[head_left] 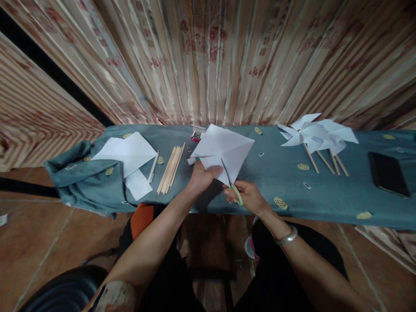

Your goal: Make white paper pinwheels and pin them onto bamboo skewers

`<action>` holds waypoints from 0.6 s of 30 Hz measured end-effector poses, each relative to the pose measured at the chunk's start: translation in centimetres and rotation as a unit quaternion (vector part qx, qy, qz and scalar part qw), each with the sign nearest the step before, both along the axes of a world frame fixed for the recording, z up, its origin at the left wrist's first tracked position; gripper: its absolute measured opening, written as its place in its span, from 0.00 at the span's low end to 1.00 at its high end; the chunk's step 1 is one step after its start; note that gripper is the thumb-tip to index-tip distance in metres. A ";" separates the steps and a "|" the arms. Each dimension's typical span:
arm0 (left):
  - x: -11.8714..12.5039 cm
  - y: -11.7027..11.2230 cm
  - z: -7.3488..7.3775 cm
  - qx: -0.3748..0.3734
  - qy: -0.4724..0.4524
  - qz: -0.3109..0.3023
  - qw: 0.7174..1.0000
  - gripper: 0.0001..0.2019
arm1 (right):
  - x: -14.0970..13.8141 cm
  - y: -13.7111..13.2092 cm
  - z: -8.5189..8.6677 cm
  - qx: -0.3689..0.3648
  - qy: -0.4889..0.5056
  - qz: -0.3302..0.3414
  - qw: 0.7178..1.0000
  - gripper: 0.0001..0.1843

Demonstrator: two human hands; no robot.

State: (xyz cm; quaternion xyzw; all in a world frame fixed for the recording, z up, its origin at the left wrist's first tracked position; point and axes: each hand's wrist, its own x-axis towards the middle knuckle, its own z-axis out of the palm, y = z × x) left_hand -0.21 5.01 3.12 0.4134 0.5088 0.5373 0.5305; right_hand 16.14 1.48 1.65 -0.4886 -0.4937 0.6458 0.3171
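Observation:
My left hand [202, 175] grips a square sheet of white paper [227, 143] near its lower left edge, thumb on top. The sheet is creased and has a slit on its left side. In my right hand [248, 196] is a pair of scissors [237, 195] with light green handles. Their blades lie along the paper's lower corner, pointing up and left toward its middle. Just behind the left hand, a small red and white box [196, 135] with tiny metal pieces stands partly beside the paper. A glue-stick-like tube [192, 160] is mostly hidden by that hand.
Several wooden sticks [170, 169] lie left of my hands, beside a pen [154, 167] and more white paper [136, 149]. White paper pinwheels [316, 132] on sticks rest to the right, then a dark phone [388, 174]. A green cloth [269, 173] covers the narrow table; a pleated curtain [208, 65] hangs behind.

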 end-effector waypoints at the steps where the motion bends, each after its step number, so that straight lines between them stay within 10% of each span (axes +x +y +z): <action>1: 0.0 0.0 0.0 -0.001 -0.002 -0.001 1.000 0.13 | 0.0 0.0 0.0 -0.002 0.000 0.000 1.000 0.25; 18: 0.2 0.1 -0.4 -0.009 -0.007 0.009 1.000 0.14 | -0.1 -0.1 -0.2 0.018 -0.006 -0.007 1.000 0.24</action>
